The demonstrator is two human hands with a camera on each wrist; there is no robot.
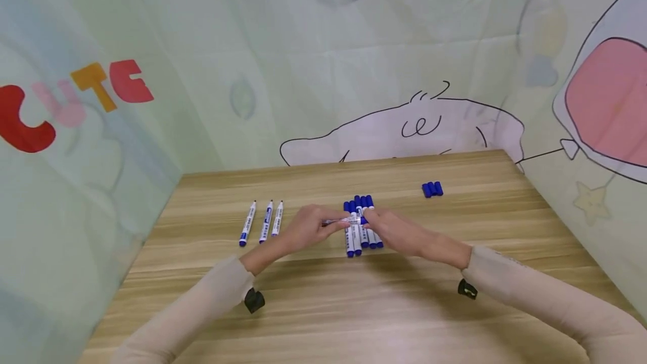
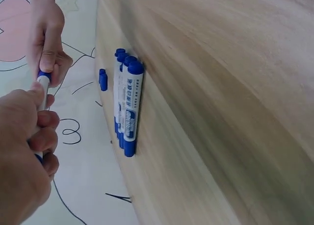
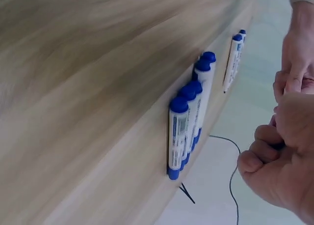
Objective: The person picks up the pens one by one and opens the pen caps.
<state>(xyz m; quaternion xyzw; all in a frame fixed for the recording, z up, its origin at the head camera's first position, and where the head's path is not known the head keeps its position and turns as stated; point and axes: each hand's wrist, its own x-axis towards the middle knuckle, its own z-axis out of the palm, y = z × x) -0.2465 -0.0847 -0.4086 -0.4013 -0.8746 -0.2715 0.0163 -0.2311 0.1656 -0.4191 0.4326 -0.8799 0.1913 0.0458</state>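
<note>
At the left of the worktop (image 1: pixel 328 319), three uncapped markers (image 1: pixel 266 222) lie side by side, slightly apart, their long axes running away from the person and their dark tips at the far end; the last of them lies just beside the left forearm (image 1: pixel 268 253); next comes the left hand (image 1: pixel 310 226), the nearer of the two to these markers, its fingers curled around the barrel of the held marker (image 1: pixel 352 220); this marker lies between the two hands, its long axis running from left to right in the head view, nearly in line with both grips; its blue end (image 2: pixel 44 77) points toward the right, and whether a cap sits fully home there cannot be told, since fingers cover part of it; in the left wrist view the marker is clear of the worktop; below it, and crossed by it in the head view, a row of five capped markers (image 1: pixel 364 237) lies closely spaced, long axes running roughly away from the person, the two leftmost set a little nearer to the body; the right hand (image 1: pixel 396 230) comes in from the other side and pinches the blue end between thumb and fingers, so that it is the nearer hand to that end, as the left is to the barrel; beyond the right hand, farther back and well apart from the row, three blue caps (image 1: pixel 432 189) lie together.
</note>
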